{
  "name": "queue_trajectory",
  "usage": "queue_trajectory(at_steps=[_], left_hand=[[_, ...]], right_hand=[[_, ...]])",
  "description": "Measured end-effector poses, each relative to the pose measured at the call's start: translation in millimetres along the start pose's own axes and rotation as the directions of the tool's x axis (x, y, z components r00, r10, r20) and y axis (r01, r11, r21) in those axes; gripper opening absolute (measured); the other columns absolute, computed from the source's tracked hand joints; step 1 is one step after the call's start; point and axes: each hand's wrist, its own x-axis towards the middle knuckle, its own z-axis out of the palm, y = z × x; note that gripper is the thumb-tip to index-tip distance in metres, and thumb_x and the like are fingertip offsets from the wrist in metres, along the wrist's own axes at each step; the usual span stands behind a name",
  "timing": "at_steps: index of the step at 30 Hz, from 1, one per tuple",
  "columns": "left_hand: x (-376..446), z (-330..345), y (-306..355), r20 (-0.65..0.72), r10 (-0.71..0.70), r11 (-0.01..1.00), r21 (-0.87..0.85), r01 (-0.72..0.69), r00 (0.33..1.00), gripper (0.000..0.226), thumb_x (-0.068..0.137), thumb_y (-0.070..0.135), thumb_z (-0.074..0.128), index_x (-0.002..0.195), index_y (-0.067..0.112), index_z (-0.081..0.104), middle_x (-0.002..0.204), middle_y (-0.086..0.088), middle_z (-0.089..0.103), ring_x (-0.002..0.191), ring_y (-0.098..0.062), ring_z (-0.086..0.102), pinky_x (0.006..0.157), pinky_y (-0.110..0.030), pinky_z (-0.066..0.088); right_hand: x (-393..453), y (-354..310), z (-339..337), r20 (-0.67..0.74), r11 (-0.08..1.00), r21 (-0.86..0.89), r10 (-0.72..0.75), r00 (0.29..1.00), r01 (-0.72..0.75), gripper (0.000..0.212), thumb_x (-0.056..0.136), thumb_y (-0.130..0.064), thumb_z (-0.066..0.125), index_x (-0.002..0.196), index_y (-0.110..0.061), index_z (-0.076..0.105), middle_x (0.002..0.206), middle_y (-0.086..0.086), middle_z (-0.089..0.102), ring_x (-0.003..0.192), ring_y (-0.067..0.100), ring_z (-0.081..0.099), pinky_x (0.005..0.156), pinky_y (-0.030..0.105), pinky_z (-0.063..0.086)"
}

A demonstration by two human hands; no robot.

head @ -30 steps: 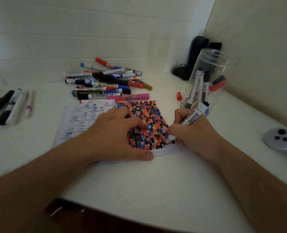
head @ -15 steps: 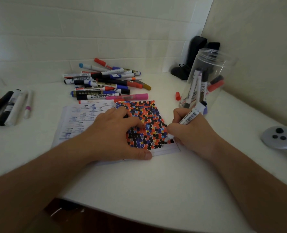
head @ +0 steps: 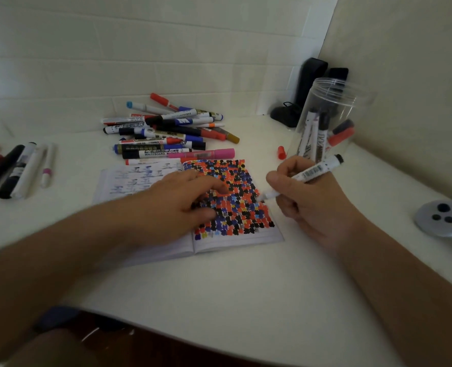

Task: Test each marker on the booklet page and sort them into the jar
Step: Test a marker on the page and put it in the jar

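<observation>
White tiled walls meet in a corner behind a white bench (head: pixel 246 287). Your left hand (head: pixel 171 207) lies across the open booklet (head: pixel 235 239), fingers loosely spread and pressing the page, which is crowded with black, red, blue and yellow test marks. Your right hand (head: pixel 307 200) grips a white marker (head: pixel 307 174) with its fingers curled round the barrel; the tip sits at the right edge of the coloured page, and the black-capped end points up towards the clear jar (head: pixel 328 120). That jar stands upright just behind your right hand, with several markers already inside. A pile of mixed markers (head: pixel 171 133) lies beyond the booklet near the wall. A red cap (head: pixel 281 152) lies by the jar's foot. More markers (head: pixel 20 170) lie in a row at far left.
</observation>
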Motion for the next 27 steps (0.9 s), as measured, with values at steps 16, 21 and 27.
queue_trajectory(at_steps=[16, 21, 27], left_hand=[[5.9, 4.8, 5.6, -0.341, -0.263, 0.795, -0.606, 0.003, 0.902, 0.025, 0.099, 0.006, 0.063, 0.094, 0.029, 0.07, 0.095, 0.011, 0.077, 0.091, -0.005, 0.072, 0.09, -0.026, 0.055], [7.7, 4.0, 3.3, -0.347, -0.268, 0.705, -0.706, -0.063, 0.899, 0.018, 0.098, 0.001, 0.062, 0.102, 0.016, 0.07, 0.094, 0.006, 0.079, 0.089, -0.009, 0.075, 0.085, -0.024, 0.058], [8.6, 7.0, 0.6, -0.315, -0.174, 0.705, -0.702, -0.105, 0.933, 0.019, 0.094, 0.001, 0.067, 0.104, 0.017, 0.071, 0.099, 0.004, 0.079, 0.096, -0.012, 0.075, 0.091, -0.031, 0.058]], right_hand=[[1.1, -3.0, 8.2, 0.08, 0.986, 0.121, 0.103, 0.992, -0.112, 0.013, 0.08, -0.015, 0.06, 0.082, -0.018, 0.073, 0.081, 0.017, 0.071, 0.072, 0.028, 0.069, 0.069, 0.041, 0.061], [0.6, -3.6, 8.5, 0.092, 0.991, 0.089, 0.096, 0.991, -0.104, 0.015, 0.083, -0.015, 0.061, 0.085, -0.019, 0.075, 0.087, 0.02, 0.073, 0.074, 0.029, 0.069, 0.074, 0.044, 0.061], [-1.7, -3.3, 14.5, 0.092, 0.995, -0.004, 0.1, 0.991, -0.1, 0.016, 0.083, -0.02, 0.07, 0.096, -0.018, 0.079, 0.096, 0.022, 0.076, 0.073, 0.028, 0.068, 0.07, 0.04, 0.062]])
